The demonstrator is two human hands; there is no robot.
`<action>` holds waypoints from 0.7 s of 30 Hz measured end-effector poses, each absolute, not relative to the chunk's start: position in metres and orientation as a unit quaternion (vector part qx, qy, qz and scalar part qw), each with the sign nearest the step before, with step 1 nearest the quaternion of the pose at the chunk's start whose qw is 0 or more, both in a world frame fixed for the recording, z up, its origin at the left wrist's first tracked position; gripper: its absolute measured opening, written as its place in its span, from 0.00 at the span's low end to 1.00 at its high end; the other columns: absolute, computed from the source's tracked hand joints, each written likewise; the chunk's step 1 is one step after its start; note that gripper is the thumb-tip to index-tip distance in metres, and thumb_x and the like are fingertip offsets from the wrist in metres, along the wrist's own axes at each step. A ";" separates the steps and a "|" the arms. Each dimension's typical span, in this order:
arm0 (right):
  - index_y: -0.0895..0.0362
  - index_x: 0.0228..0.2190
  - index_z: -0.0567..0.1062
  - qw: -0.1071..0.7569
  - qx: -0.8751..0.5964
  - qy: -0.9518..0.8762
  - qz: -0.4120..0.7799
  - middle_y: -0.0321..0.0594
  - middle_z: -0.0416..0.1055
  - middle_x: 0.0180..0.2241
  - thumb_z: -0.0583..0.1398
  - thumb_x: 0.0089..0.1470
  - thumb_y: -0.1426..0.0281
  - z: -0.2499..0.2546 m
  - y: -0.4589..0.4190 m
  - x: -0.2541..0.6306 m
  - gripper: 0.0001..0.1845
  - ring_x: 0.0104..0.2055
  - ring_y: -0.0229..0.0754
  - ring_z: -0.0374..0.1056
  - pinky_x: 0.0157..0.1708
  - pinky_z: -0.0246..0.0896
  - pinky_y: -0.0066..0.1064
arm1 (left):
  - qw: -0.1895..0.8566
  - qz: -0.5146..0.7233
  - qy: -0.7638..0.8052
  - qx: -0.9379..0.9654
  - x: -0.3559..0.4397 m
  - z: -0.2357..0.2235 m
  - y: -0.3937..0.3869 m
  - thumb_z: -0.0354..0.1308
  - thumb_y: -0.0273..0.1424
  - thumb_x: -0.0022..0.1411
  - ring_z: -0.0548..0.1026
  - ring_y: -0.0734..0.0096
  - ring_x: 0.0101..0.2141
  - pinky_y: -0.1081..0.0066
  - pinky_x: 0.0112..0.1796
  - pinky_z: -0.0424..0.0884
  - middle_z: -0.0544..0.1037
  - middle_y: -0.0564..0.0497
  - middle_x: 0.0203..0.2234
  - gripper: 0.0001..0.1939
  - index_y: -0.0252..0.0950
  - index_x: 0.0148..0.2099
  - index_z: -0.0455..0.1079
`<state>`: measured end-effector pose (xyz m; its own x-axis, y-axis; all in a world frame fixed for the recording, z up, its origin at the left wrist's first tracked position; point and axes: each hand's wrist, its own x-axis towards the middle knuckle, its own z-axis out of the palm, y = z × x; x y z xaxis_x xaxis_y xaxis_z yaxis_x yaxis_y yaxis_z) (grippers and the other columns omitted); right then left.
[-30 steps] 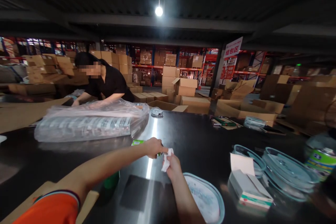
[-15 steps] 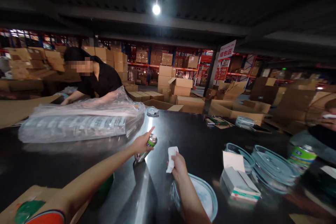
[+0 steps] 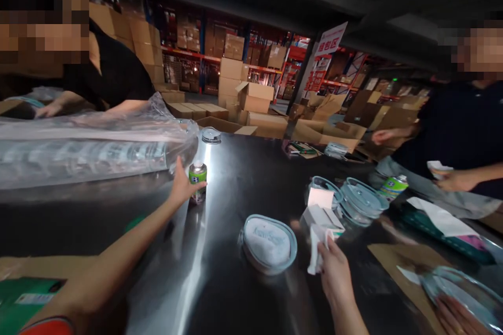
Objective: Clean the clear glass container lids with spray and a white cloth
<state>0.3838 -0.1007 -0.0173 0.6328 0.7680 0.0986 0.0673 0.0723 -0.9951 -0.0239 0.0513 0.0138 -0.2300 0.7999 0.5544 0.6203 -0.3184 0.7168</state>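
Observation:
My left hand (image 3: 181, 187) reaches across the shiny black table (image 3: 236, 167) and curls around a small green spray can (image 3: 197, 174) that stands upright on it. My right hand (image 3: 333, 271) is nearer to me and grips a folded white tissue (image 3: 316, 247). Between the two hands lies a clear oval pouch (image 3: 268, 242) with white contents. An open white tissue box (image 3: 320, 214) sits just beyond my right hand.
A long clear plastic bag (image 3: 90, 149) lies at the left, handled by a person in black (image 3: 113, 76). Another person (image 3: 459, 136) at the right holds a tissue beside a green can (image 3: 394, 186). Clear pouches (image 3: 359, 199), cardboard boxes (image 3: 251, 99) and another hand (image 3: 458, 316) are around.
My left hand has set the spray can upright on the table farther away. My right hand pulled back with the tissue. My view swung right and down, revealing a second person.

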 end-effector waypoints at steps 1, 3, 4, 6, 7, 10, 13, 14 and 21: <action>0.59 0.39 0.74 0.643 -0.640 -0.349 0.237 0.38 0.72 0.25 0.61 0.40 0.60 -0.021 -0.110 0.385 0.24 0.28 0.44 0.69 0.26 0.64 0.33 | 0.064 0.535 0.578 0.613 -0.014 0.011 0.040 0.68 0.42 0.45 0.41 0.39 0.66 0.43 0.61 0.47 0.43 0.26 0.65 0.62 0.25 0.68 0.31; 0.59 0.37 0.76 0.615 -0.652 -0.405 0.180 0.43 0.73 0.30 0.59 0.42 0.61 -0.027 -0.125 0.382 0.20 0.32 0.47 0.69 0.30 0.65 0.35 | 0.041 0.523 0.560 0.641 0.014 0.003 0.013 0.66 0.46 0.48 0.39 0.43 0.66 0.45 0.63 0.42 0.41 0.29 0.66 0.56 0.27 0.68 0.37; 0.58 0.35 0.76 0.596 -0.651 -0.443 0.156 0.45 0.74 0.33 0.58 0.43 0.62 -0.029 -0.130 0.378 0.17 0.35 0.48 0.70 0.34 0.65 0.36 | 0.038 0.483 0.526 0.699 0.032 -0.003 0.000 0.64 0.48 0.49 0.41 0.42 0.66 0.45 0.62 0.43 0.44 0.30 0.66 0.53 0.29 0.67 0.42; 0.56 0.31 0.78 0.550 -0.637 -0.529 0.110 0.46 0.73 0.37 0.56 0.46 0.64 -0.032 -0.137 0.367 0.14 0.41 0.50 0.69 0.40 0.65 0.39 | 0.094 0.372 0.427 0.819 0.071 -0.016 -0.022 0.65 0.53 0.46 0.45 0.41 0.65 0.46 0.62 0.46 0.49 0.29 0.65 0.55 0.29 0.66 0.47; 0.55 0.31 0.78 0.522 -0.628 -0.571 0.088 0.46 0.73 0.38 0.55 0.47 0.66 -0.033 -0.138 0.362 0.13 0.42 0.50 0.68 0.42 0.64 0.40 | 0.132 0.321 0.389 0.853 0.089 -0.022 -0.030 0.65 0.55 0.43 0.44 0.40 0.66 0.45 0.62 0.45 0.47 0.27 0.66 0.59 0.27 0.67 0.46; 0.53 0.32 0.79 0.428 -0.608 -0.668 0.016 0.46 0.71 0.41 0.51 0.49 0.73 -0.033 -0.137 0.347 0.16 0.43 0.49 0.65 0.44 0.62 0.41 | 0.234 0.241 0.382 0.861 0.131 -0.035 -0.037 0.67 0.59 0.34 0.38 0.31 0.65 0.35 0.59 0.44 0.39 0.23 0.66 0.70 0.25 0.68 0.41; 0.53 0.33 0.79 0.341 -0.599 -0.723 -0.048 0.46 0.69 0.43 0.52 0.45 0.79 -0.029 -0.131 0.341 0.19 0.43 0.49 0.63 0.43 0.61 0.40 | 0.281 0.227 0.379 0.852 0.146 -0.041 -0.034 0.67 0.58 0.34 0.38 0.31 0.65 0.35 0.59 0.45 0.39 0.24 0.66 0.67 0.26 0.68 0.45; 0.54 0.33 0.79 0.317 -0.599 -0.733 -0.066 0.47 0.69 0.43 0.52 0.43 0.80 -0.028 -0.128 0.340 0.20 0.42 0.49 0.62 0.42 0.60 0.40 | 0.289 0.231 0.375 0.850 0.148 -0.043 -0.033 0.67 0.57 0.34 0.40 0.32 0.65 0.37 0.59 0.45 0.41 0.24 0.66 0.66 0.26 0.67 0.47; 0.53 0.30 0.79 0.173 -0.589 -0.781 -0.118 0.45 0.71 0.40 0.55 0.42 0.84 -0.016 -0.128 0.338 0.19 0.39 0.49 0.62 0.36 0.55 0.36 | 0.337 0.322 0.326 0.823 0.150 -0.057 -0.036 0.70 0.50 0.34 0.55 0.34 0.62 0.46 0.60 0.56 0.54 0.23 0.62 0.62 0.22 0.64 0.51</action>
<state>0.3383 -0.1278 -0.0163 -0.2464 0.8783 0.4097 0.9602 0.2785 -0.0195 0.1500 -0.0357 -0.0570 0.5809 0.7527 0.3099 0.3197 -0.5611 0.7635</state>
